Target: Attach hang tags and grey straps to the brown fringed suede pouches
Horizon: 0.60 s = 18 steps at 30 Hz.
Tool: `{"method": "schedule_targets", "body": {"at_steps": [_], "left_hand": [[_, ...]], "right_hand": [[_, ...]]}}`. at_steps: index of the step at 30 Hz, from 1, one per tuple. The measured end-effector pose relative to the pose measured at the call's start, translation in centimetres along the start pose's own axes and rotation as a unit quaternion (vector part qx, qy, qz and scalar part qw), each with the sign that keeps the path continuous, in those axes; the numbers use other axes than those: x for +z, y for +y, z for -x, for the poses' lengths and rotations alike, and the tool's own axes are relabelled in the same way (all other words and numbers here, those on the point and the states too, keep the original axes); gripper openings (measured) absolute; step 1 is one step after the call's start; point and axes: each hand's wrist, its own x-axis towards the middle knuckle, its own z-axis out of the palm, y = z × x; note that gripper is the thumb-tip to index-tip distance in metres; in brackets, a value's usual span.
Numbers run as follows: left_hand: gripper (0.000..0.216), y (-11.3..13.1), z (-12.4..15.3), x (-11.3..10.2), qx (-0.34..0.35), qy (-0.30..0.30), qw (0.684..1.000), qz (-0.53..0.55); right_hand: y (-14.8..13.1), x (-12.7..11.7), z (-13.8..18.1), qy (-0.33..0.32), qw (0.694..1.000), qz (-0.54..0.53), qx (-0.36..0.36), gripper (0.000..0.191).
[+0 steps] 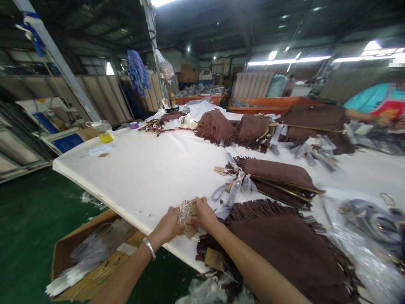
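Between my two hands, over the front edge of the white table [133,169], is a bundle of brown card tags with white strings [186,212]. My left hand [169,224] closes on its left side. On the other side, my right hand [204,214] grips the cards. A large brown fringed suede bag [278,249] lies under and beside my right forearm, with a kraft tag [215,258] at its near corner. Beyond it rests a stack of brown zippered pouches [281,175] with grey wrist straps [232,194] wrapped in plastic.
A cardboard box [60,257] of plastic bags stands on the floor at the left. More fringed bags [218,124] lie along the far side. Grey straps in plastic [373,223] are at the right. A co-worker [367,101] is at the far right.
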Motion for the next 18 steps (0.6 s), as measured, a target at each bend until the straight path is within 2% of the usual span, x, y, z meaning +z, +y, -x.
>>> {"method": "schedule_targets", "body": {"at_steps": [4,7,10,13,15,18], "left_hand": [[0.038,1.1,-0.1,-0.3,0.018,-0.037,0.998,0.043],[0.043,1.8,0.1,-0.4,0.024,-0.081,0.974,0.212],[0.052,2.3,0.2,-0.2,-0.046,-0.09,0.927,0.362],[0.044,2.6,-0.2,0.2,-0.094,-0.099,0.899,0.415],[0.037,3.0,-0.7,0.4,-0.093,-0.1,0.891,0.433],[0.03,3.6,-1.2,0.5,-0.087,-0.094,0.88,0.457]], "right_hand": [[0.4,-0.3,0.2,-0.022,1.0,-0.001,-0.018,0.067],[0.6,-0.5,0.4,-0.038,0.999,-0.009,-0.036,0.066],[0.7,-1.0,0.7,-0.05,0.997,-0.019,-0.052,0.061],[0.6,-1.8,1.1,-0.065,0.995,-0.024,-0.073,0.058],[0.5,-2.5,1.6,-0.084,0.992,-0.022,-0.093,0.066],[-0.2,-3.0,2.2,-0.101,0.987,0.03,-0.122,0.102]]}}
